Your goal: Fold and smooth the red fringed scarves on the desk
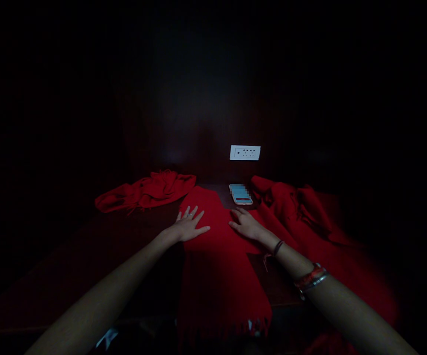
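A red fringed scarf (217, 266) lies flat across a dark tabletop, its fringed end hanging over the front edge. My left hand (188, 227) rests palm down on the scarf's left side with fingers spread, a ring on one finger. On the right part of the red cloth lies my right hand (246, 224), fingers extended and slightly bent, holding nothing. Bracelets circle my right wrist and forearm. Just beyond the right hand sits a phone (241, 194) with a lit screen.
A crumpled red fringed cloth (154, 190) lies at the back left. More bunched red cloth (291, 202) spreads along the right side. A white socket panel (245, 153) is set in the dark wall behind. The surroundings are very dim.
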`<action>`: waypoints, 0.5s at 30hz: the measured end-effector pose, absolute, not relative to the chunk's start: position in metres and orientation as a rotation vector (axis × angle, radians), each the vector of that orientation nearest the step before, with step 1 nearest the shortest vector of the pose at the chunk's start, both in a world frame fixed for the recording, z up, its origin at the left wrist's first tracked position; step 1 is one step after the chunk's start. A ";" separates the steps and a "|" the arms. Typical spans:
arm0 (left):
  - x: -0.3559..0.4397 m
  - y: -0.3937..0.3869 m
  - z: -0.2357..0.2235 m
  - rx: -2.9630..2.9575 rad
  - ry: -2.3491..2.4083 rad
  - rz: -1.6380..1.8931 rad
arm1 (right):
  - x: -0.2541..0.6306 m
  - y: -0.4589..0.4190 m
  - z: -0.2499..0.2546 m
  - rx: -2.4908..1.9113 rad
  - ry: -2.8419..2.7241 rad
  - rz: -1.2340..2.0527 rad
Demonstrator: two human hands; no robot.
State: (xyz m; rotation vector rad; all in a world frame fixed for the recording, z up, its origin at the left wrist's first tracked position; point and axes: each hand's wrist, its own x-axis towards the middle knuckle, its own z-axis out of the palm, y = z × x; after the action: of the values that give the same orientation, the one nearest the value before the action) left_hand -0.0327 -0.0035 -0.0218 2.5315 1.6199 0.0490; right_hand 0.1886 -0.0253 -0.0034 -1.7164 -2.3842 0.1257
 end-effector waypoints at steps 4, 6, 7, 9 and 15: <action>-0.033 -0.004 -0.022 2.536 1.629 0.107 | 0.159 -0.026 0.016 -1.790 -2.409 0.268; -0.035 -0.002 -0.022 2.550 1.660 0.193 | 0.147 -0.024 0.019 -1.936 -2.458 0.366; -0.037 -0.001 -0.022 2.558 1.682 0.235 | 0.143 -0.024 0.018 -1.997 -2.469 0.383; -0.041 0.002 -0.021 2.535 1.731 0.240 | 0.140 -0.023 0.009 -2.068 -2.449 0.369; -0.049 0.007 -0.018 2.412 1.734 0.037 | 0.152 -0.028 -0.022 -1.983 -2.327 0.253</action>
State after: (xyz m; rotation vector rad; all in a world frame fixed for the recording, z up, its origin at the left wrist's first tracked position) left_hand -0.0487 0.0070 -0.0181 2.4120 1.7342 0.0366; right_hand 0.1524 -0.0275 -0.0218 -1.9826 -2.3271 0.2528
